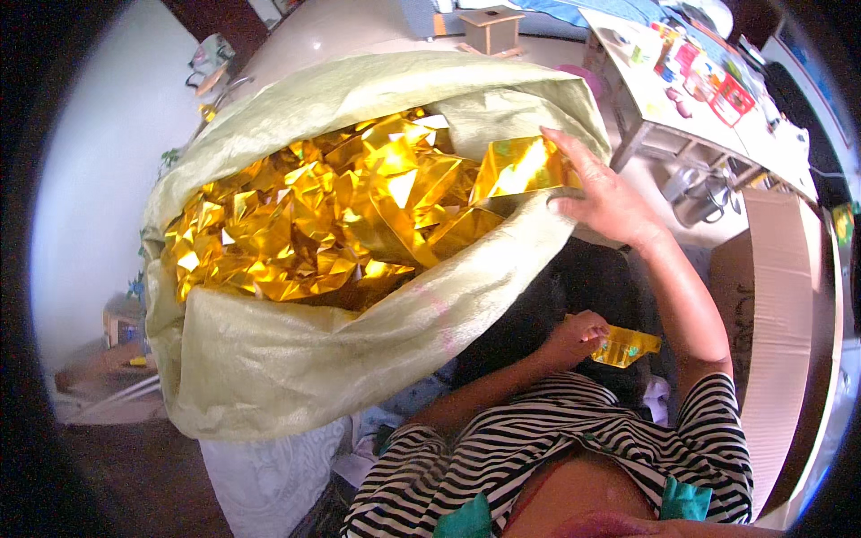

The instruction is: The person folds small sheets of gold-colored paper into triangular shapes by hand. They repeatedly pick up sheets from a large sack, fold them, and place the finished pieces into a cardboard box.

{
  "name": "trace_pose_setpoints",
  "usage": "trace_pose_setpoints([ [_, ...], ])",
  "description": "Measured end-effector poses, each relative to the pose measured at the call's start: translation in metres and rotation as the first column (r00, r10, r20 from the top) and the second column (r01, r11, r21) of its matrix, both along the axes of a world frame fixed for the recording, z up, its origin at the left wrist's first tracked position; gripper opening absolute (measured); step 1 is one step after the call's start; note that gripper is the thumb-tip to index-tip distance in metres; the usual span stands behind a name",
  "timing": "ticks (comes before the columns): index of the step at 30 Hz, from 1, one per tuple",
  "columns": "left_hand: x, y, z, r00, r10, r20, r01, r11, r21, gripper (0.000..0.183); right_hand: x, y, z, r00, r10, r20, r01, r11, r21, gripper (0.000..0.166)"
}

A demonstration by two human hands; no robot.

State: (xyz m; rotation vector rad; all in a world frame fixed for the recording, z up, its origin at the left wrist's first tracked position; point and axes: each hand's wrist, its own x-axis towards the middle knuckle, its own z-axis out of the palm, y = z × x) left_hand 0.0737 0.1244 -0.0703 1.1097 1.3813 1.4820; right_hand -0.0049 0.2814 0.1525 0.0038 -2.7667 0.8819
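A large pale yellow woven sack (323,376) lies open before me, filled with shiny gold foil paper pieces (289,235) in folded, angular shapes. At the sack's right end, my right hand (595,191) is spread, thumb and fingers apart, against one gold foil piece (514,168) at the opening; whether it still bears on that piece is hard to see. Lower down, close to my body, my left hand (578,338) is closed on a flat-sided gold foil paper piece (624,346) with small green marks. The fingers of that hand are partly hidden.
A tall cardboard box (780,309) stands close on my right. Beyond it, a table (625,87) carries packets and a red basket (732,99), with a metal pot (699,202) on its lower level. A small wooden stool (491,30) stands at the far side.
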Motion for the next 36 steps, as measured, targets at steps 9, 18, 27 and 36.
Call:
trace_pose_setpoints([
  [9, -0.002, -0.003, 0.014, 0.771, 0.214, -0.6, -0.143, 0.976, 0.165, 0.068, -0.017, -0.055, 0.021, 0.913, 0.296, -0.282, -0.402, 0.523, -0.752, 0.084],
  [18, 0.002, -0.004, 0.018, 0.683, 0.049, -0.729, -0.135, 0.989, -0.061, 0.085, 0.159, 0.016, -0.075, 0.968, -0.248, 0.042, 0.242, 0.964, 0.109, 0.037],
  [27, 0.004, -0.001, 0.025, 0.671, 0.08, -0.738, -0.12, 0.993, -0.001, 0.083, 0.248, 0.0, -0.141, 0.907, -0.41, 0.1, 0.386, 0.901, 0.197, 0.032],
  [36, 0.003, 0.006, 0.024, 0.677, 0.153, -0.72, -0.128, 0.988, 0.09, 0.053, 0.249, 0.003, -0.147, 0.909, -0.411, 0.076, 0.396, 0.905, 0.156, 0.026],
])
